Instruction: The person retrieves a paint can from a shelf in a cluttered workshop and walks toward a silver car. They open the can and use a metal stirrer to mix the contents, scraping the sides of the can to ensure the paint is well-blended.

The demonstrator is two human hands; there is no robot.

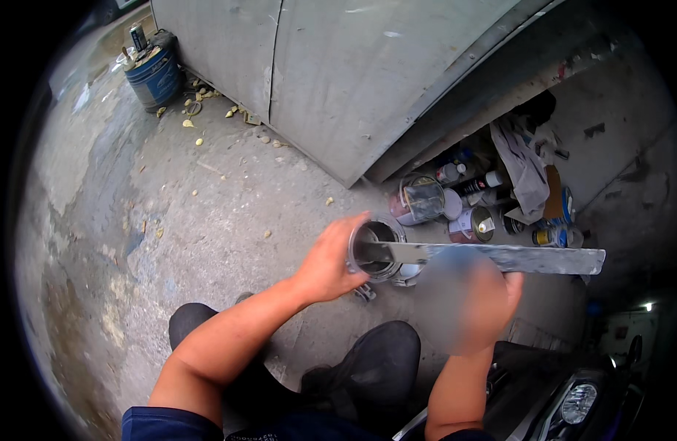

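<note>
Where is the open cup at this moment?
In the head view, just right of centre: the left hand holds the cup, a long flat strip at its mouth.

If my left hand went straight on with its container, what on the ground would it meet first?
The container in your left hand would probably reach the pinkish tub first; depth is unclear.

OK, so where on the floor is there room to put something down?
The floor between the blue bucket, the grey cabinet and the left hand has room; just small bits are scattered there. It's crowded right of the cabinet's near corner: cans, bottles and a cloth.
</note>
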